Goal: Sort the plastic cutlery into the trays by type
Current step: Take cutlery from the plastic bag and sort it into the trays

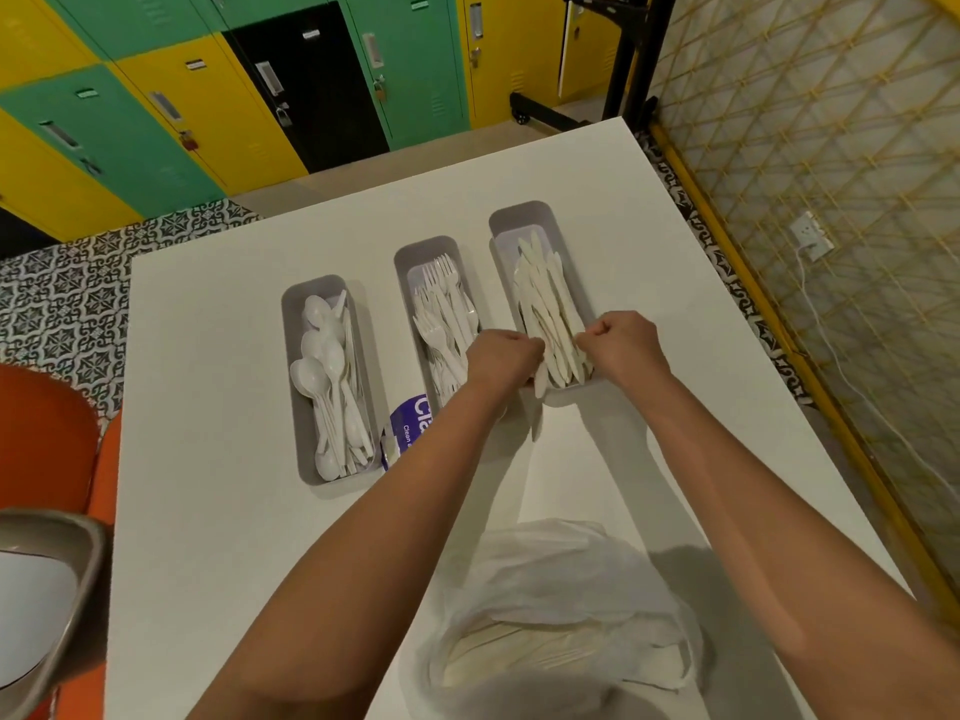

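Three grey trays stand side by side on the white table (218, 356). The left tray (292, 324) holds white spoons (324, 366), the middle tray (410, 257) white forks (441, 304), the right tray (511, 215) white knives (545, 298). My left hand (501, 358) and my right hand (626, 343) are both at the near end of the right tray, fingers closed on the knives' near ends. One knife (540, 384) sticks out over the tray's near rim by my left hand.
A white plastic bag (561, 605) with more cutlery inside lies near the table's front edge. A purple-labelled package (408, 428) sits between the left and middle trays. An orange chair (47, 439) and a grey basin (52, 589) are at the left.
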